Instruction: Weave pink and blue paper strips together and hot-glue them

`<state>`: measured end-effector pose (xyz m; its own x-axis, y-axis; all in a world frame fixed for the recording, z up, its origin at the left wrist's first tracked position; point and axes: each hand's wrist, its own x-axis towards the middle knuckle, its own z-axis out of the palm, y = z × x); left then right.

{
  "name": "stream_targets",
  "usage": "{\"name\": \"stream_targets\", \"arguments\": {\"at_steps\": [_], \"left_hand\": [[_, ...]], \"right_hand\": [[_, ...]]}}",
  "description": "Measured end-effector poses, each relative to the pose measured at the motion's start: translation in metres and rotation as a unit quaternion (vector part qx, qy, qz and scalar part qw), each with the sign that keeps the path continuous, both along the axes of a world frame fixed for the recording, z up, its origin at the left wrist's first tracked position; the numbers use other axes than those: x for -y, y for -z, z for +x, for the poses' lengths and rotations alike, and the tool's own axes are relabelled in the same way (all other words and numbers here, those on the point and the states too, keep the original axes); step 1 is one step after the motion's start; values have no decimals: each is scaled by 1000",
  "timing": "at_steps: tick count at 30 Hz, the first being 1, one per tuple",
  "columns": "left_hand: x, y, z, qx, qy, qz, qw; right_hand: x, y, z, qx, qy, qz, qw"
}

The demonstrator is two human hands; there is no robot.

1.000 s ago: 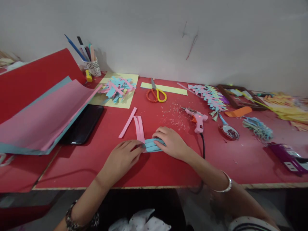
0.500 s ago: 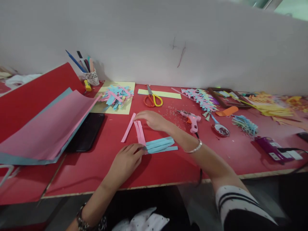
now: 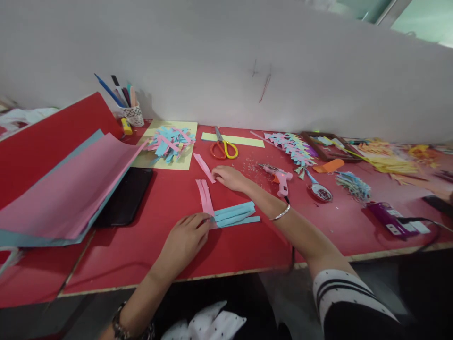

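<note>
Flat, rather dim light covers the grey wall (image 3: pixel 198 56), with a paler greenish glow at upper right. The pen cup (image 3: pixel 133 114) casts a soft shadow; faint sheen pales the red table (image 3: pixel 354 226) rightward. The right hand (image 3: pixel 229 178) looks slightly soft, the picture's outer edges stretched and smeared.

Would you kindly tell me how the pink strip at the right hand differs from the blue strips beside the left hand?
Colour: the pink strip is pink, whereas the blue strips are light blue.
Grouping: the pink strip lies apart from other strips, while the blue strips lie side by side.
Pose: the pink strip slants toward the right hand; the blue strips run nearly sideways from the left hand.
Both are narrow, over the red tabletop.
</note>
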<state>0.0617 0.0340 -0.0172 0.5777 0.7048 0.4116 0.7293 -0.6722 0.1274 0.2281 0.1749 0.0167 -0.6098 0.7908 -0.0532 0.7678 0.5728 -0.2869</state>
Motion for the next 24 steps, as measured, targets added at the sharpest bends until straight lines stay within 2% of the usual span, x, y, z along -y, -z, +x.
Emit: {"name": "stream_targets", "arguments": {"at_steps": [4,7,11,15,19,24], "left_hand": [[0,-1,0,-5,-3,-3,1000],[0,-1,0,4,-1,-6,1000],[0,0,0,20,3,-12,1000],[1,0,1,16,0,-15,1000],[0,-1,0,10,3,-9,1000],[0,2,-1,15,3,-10,1000]], "right_hand": [[12,1,11,-30,52,25,998],[34,-6,15,-68,63,39,995],[73,-15,29,-15,83,60,995],[103,-8,45,7,104,15,994],[114,2,48,-56,155,-16,986],[115,2,45,-90,194,-22,977]]}}
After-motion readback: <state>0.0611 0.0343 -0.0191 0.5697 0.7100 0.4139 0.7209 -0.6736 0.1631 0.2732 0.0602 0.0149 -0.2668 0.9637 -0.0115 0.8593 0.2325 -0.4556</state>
